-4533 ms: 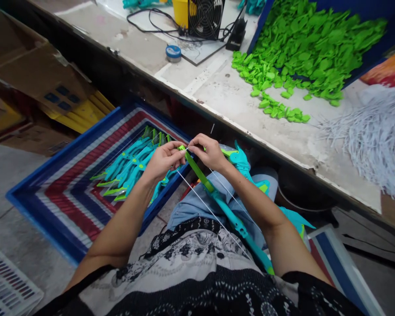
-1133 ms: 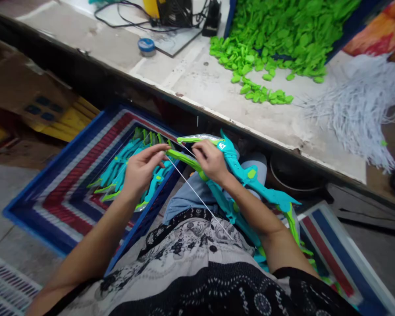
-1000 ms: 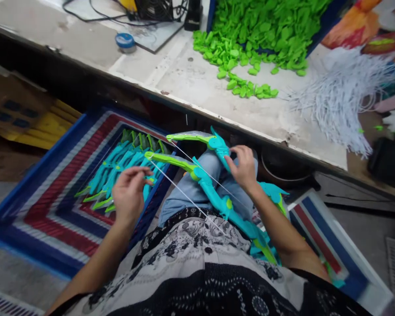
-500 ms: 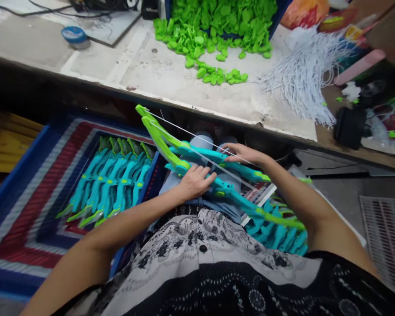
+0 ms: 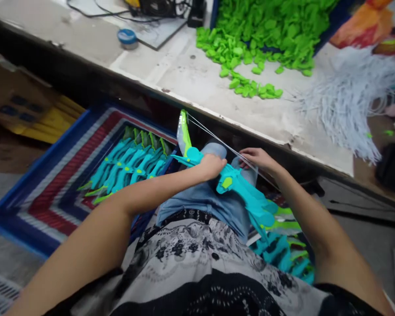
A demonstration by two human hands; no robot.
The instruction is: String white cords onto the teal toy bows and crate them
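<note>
A turquoise and lime-green toy bow lies slantwise over my lap, its tip in clear wrap pointing up toward the bench. Two white strings run from that tip, so a second bow seems pressed against it. My left hand is closed around the bow's grip. Beyond the bow, my right hand is at the strings, fingers bent and slightly apart; whether they pinch a string is unclear. More turquoise bows rest by my right side, partly under my forearm.
A blue-rimmed crate with striped lining holds rows of bows at left. On the bench are a heap of green plastic pieces, a bundle of white strings and a blue-lidded tub. The bench's edge runs just beyond my hands.
The two bows, spread apart before, are now turned and brought together in my left hand. My right hand has come off the bow body to the strings. The view has shifted left.
</note>
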